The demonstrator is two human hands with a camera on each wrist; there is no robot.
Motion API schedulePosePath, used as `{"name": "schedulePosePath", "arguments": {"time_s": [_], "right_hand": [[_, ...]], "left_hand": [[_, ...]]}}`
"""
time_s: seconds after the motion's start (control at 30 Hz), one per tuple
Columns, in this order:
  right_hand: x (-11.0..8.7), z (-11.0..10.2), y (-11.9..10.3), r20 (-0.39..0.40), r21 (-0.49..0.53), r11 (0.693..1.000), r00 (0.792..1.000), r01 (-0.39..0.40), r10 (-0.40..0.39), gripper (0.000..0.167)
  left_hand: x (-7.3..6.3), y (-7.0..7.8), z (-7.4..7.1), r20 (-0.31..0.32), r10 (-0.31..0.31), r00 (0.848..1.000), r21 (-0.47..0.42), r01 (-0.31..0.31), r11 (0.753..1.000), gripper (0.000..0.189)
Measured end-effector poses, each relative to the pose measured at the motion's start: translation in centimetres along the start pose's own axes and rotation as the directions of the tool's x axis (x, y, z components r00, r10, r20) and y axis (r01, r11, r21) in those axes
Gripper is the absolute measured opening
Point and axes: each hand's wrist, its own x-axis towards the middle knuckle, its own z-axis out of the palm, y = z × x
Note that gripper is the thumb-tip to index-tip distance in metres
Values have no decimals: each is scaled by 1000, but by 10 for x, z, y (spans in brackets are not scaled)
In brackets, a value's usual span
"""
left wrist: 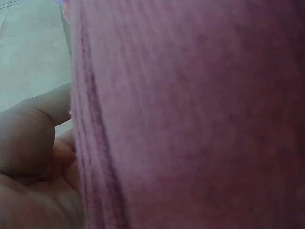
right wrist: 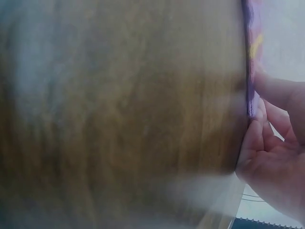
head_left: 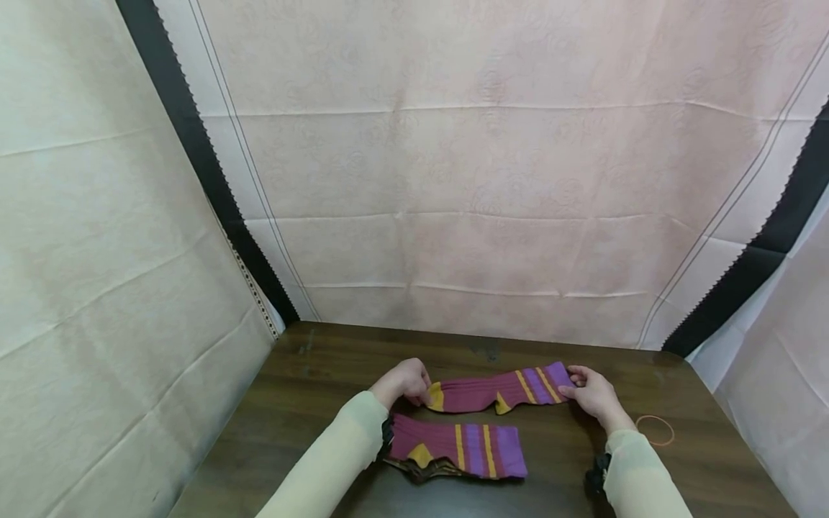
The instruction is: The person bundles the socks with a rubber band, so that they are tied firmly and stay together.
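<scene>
Two maroon socks with yellow toe and heel patches and purple-and-yellow striped cuffs lie on the brown table. The far sock (head_left: 473,395) is stretched out sideways between my hands. At its yellow toe, my left hand (head_left: 406,381) pinches the end with bent fingers. My right hand (head_left: 594,394) holds the purple cuff end between thumb and fingers; the right wrist view shows this cuff (right wrist: 251,102) edge-on. The near sock (head_left: 447,442) lies flat below my left wrist, its toe end hidden, and its maroon knit (left wrist: 190,114) fills most of the left wrist view.
A dark, gold-patterned edge (head_left: 427,470) shows beneath the near sock; what it belongs to is unclear. An orange rubber band (head_left: 655,430) lies right of my right wrist on the table (head_left: 337,360). Pale cloth walls (head_left: 486,180) enclose the table's back and sides.
</scene>
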Motion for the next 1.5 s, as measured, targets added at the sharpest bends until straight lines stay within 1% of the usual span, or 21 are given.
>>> {"name": "schedulePosePath", "arguments": {"time_s": [0.13, 0.23, 0.33, 0.4, 0.47, 0.53, 0.67, 0.83, 0.93, 1.03, 1.17, 1.33, 1.5], "right_hand": [[0, -1, -1, 5, -9, 1000, 1000, -13, 13, 58], [-1, -2, -1, 15, -9, 999, 999, -41, 41, 57], [-2, -1, -1, 9, 0, 997, 997, -73, 73, 50], [-3, 0, -3, -3, 9, 997, 997, -82, 82, 45], [-5, 1, -5, -26, 2, 997, 997, -74, 74, 41], [-6, 2, -8, -50, -19, 998, 997, -59, 58, 38], [-8, 4, -13, -81, -59, 997, 996, -45, 40, 38], [-8, 3, -15, -62, -72, 997, 997, -39, 34, 47], [-8, 2, -15, -53, -95, 995, 998, -30, 25, 44], [-9, 0, -15, -59, -101, 995, 998, -24, 18, 39], [-13, -1, -17, -72, -62, 998, 997, -6, 2, 40], [-19, -3, -21, -62, 46, 999, 998, 10, -8, 38], [-26, -3, -27, -61, 144, 990, 998, 1, 8, 41]], "left_hand": [[0, -2, 1, 1, 5, 1000, -17, -5, 1000, 14], [-1, -3, 1, 2, 15, 1000, -23, -15, 1000, 13], [-1, -5, 1, 8, 35, 999, -40, -35, 999, 9], [-3, -6, 0, 11, 54, 999, -74, -53, 996, 5], [-4, -7, -1, 13, 69, 997, -114, -68, 991, 2], [-6, -8, -2, 12, 82, 997, -154, -79, 985, 5], [-8, -10, -3, 12, 84, 996, -213, -79, 974, 2], [-7, -11, -2, 8, 75, 997, -255, -71, 964, 6], [-7, -13, -2, -7, 75, 997, -282, -74, 957, 7], [-7, -15, -4, -31, 83, 996, -325, -89, 942, 9], [-8, -18, -8, -68, 102, 992, -380, -120, 917, 14], [-8, -23, -13, -102, 120, 988, -438, -153, 886, 21], [-10, -26, -19, -117, 136, 984, -499, -177, 848, 25]]}}
